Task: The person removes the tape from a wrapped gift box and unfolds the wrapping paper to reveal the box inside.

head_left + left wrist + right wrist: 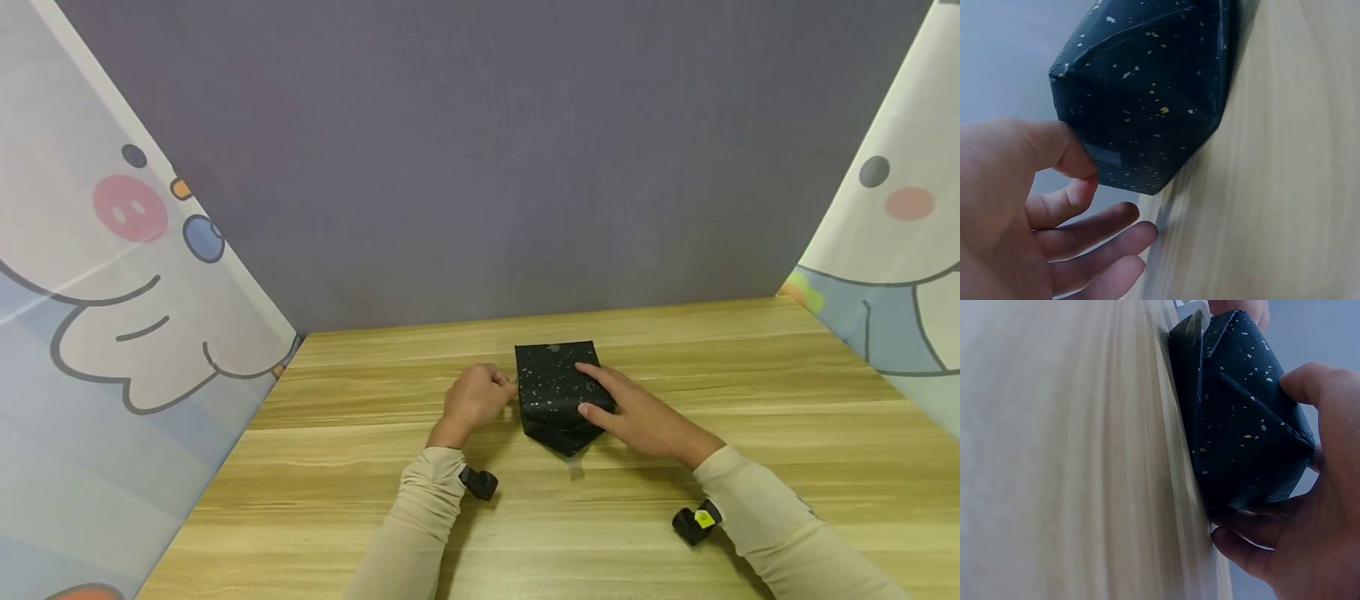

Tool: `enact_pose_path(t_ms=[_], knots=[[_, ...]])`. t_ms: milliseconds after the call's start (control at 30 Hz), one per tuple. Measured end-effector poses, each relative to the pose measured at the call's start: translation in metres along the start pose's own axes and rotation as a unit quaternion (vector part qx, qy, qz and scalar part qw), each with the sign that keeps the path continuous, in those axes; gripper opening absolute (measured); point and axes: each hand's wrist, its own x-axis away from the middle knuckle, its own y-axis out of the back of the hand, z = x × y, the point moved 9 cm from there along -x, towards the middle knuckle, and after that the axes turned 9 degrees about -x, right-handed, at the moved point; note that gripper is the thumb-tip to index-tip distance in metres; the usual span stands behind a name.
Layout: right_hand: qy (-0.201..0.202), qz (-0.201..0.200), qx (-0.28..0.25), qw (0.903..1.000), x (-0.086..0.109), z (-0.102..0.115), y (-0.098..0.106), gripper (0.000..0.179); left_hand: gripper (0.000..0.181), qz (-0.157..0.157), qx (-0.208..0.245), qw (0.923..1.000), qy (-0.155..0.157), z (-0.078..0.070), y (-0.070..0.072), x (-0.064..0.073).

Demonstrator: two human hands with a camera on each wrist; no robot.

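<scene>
A box wrapped in black paper with white and gold specks (pixel 558 379) sits on the table, its folded end facing me. My left hand (pixel 476 398) is at the box's left side. In the left wrist view, its thumb and index finger pinch what looks like a bit of clear tape at the paper's edge, while the other fingers (pixel 1107 234) stay loose. My right hand (pixel 645 417) holds the box from the right. The right wrist view shows the thumb (pixel 1310 381) on one face and the fingers (pixel 1254 540) round the opposite side, partly hidden.
A small translucent strip (pixel 576 468) sticks out from the folded end's near corner. The wood-grain table (pixel 360 467) meets a grey wall (pixel 480 167) behind. Cartoon-printed panels (pixel 75 333) flank it. Both wrists carry black cameras (pixel 480 483).
</scene>
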Motion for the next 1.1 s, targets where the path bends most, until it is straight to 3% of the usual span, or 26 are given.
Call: enact_pose_path(t_ms=[467,700,967,1100], knots=[[-0.002,0.002,-0.001,1.0,0.0,-0.001,-0.001,0.07,0.01,-0.004,-0.007,0.9997,-0.023,-0.006,-0.002,0.001],[0.0,0.001,-0.006,1.0,-0.001,0.001,0.001,0.07,0.008,-0.018,0.023,0.999,-0.033,-0.006,-0.001,-0.001],[0.007,0.007,-0.019,0.9998,0.001,0.0,0.0,0.066,0.071,-0.028,0.069,0.9938,-0.082,-0.01,-0.001,-0.001],[-0.006,0.008,-0.019,0.9998,0.003,-0.001,0.003,0.065,0.072,-0.027,0.058,0.9911,-0.116,-0.017,0.0,0.001]])
